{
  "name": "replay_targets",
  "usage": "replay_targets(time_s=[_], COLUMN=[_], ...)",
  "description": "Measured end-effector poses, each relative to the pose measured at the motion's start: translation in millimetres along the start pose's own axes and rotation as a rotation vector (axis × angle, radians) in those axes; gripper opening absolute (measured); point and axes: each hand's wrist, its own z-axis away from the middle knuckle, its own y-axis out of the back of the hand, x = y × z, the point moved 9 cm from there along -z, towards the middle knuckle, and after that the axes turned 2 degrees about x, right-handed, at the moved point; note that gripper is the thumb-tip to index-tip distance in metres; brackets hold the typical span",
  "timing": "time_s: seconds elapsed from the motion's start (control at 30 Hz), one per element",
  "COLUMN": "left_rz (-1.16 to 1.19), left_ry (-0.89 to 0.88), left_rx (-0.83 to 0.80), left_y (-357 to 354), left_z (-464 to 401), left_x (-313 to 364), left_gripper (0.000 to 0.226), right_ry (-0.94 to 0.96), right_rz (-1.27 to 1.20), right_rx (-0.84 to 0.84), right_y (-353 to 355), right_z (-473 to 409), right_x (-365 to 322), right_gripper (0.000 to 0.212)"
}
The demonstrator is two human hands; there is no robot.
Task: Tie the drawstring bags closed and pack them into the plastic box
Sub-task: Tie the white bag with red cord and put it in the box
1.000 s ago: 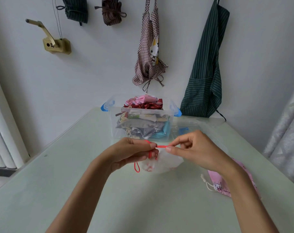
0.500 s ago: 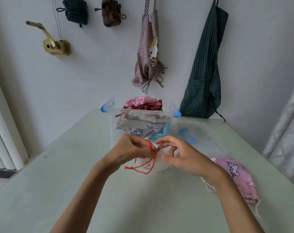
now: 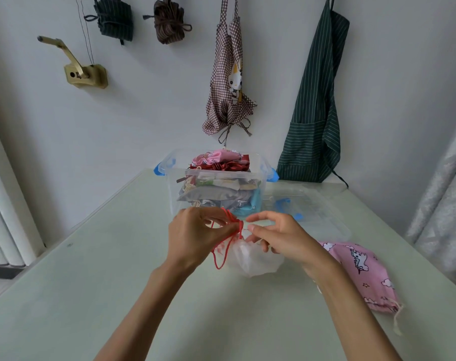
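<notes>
Left hand (image 3: 195, 238) is pinching the red drawstring (image 3: 228, 239) of the white bag (image 3: 253, 259); right hand (image 3: 279, 237) is hovering loose-fingered. Beyond them the plastic box (image 3: 217, 178) is sitting nearly full; pink bag (image 3: 359, 272) is awaiting tying.

No words, numbers, brand names or labels could be read anywhere. The only markings were pictures: a cartoon rabbit printed on the checked apron (image 3: 228, 82) hanging at 12 o'clock, and unicorns, clouds and stars printed on the pink drawstring bag (image 3: 362, 272) lying at 4 o'clock from the hands.
</notes>
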Motion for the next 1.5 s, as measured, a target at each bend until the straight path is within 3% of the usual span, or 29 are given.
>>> replay_targets(time_s=[0.27,0.37,0.53,0.6,0.63,0.73,0.8,0.87,1.0,1.07,1.17,1.23,1.37,1.5], left_rz=[0.108,0.279,0.469,0.496,0.495,0.460,0.420,0.428,0.525,0.631,0.654,0.611,0.414,0.411], left_ry=[0.033,0.073,0.182,0.231,0.248,0.279,0.307,0.356,0.466,0.542,0.606,0.628,0.573,0.489], left_rx=[-0.106,-0.225,-0.260,-0.267,-0.270,-0.274,-0.274,-0.240,-0.087,0.065,0.183,0.178,0.078,-0.136], left_y=[-8.8,-19.3,-23.9,-24.3,-24.9,-27.6,-29.2,-27.3,-20.7,-16.0,-5.9,-0.4,0.6,-7.1], left_z=[-3.9,-2.9,-1.9,-0.8,-0.7,-0.2,0.4,0.0,-0.2,1.4,3.1,3.7,5.2,-3.4], left_x=[-2.1,-1.8,-9.1,-13.5,-15.0,-18.3,-22.7,-28.7,-34.8,-38.2,-43.3,-49.6,-54.1,-35.0], left_gripper=[0.035,0.024,0.011,0.012,0.013,0.016,0.015,0.013,0.011,0.009,0.012,0.013,0.014,0.016], right_ry=[-0.120,-0.091,-0.102,-0.096,-0.056,0.148,0.254,0.261,0.235,0.222,0.135,0.043,-0.039,-0.041], right_rz=[-0.318,-0.416,-0.649,-0.505,-0.311,0.416,0.587,0.339,-0.647,-0.957,-1.042,-0.930,-0.533,-0.470], right_rx=[-0.030,0.030,-0.177,-0.126,-0.045,0.335,0.511,0.440,0.012,-0.066,-0.039,0.003,0.018,-0.019], right_y=[-11.6,-7.3,-24.2,-14.3,-3.6,34.6,48.2,53.1,14.1,-1.7,-7.9,-6.5,-10.4,-16.4], right_z=[-1.6,-6.0,-3.9,-3.6,-2.7,6.0,14.3,8.2,0.4,-0.4,-7.0,-11.8,-16.4,-14.1], right_x=[20.7,16.6,12.5,14.5,11.9,-11.8,-26.6,-20.2,-21.9,-24.5,-11.8,5.1,29.6,25.0], right_gripper=[0.010,0.017,0.032,0.037,0.040,0.046,0.051,0.049,0.030,0.029,0.029,0.030,0.030,0.030])
